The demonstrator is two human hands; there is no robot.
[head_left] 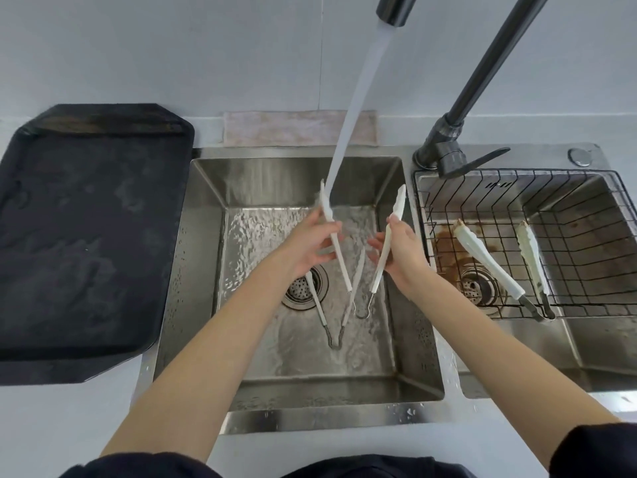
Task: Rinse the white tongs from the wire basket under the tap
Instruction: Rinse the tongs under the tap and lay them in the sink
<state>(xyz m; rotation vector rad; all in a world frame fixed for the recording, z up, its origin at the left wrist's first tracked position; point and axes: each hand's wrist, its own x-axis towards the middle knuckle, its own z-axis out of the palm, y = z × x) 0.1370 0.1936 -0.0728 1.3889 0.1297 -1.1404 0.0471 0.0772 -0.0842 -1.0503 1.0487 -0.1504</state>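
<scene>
I hold a pair of white tongs [344,267] spread wide over the left sink basin [206,236]. My left hand [310,246] grips its left arm, whose tip sits in the water stream [355,105] from the tap spout [396,8]. My right hand [401,250] grips the right arm. A second pair of white tongs [348,305] lies on the basin floor by the drain [303,288]. Another white pair of tongs [489,263] rests in the wire basket [586,215] in the right basin.
A black tray [86,236] lies on the counter to the left. The dark tap base and lever [448,150] stand between the basins. A folded cloth [296,129] lies behind the left basin. Brown residue stains the right basin near its drain [479,288].
</scene>
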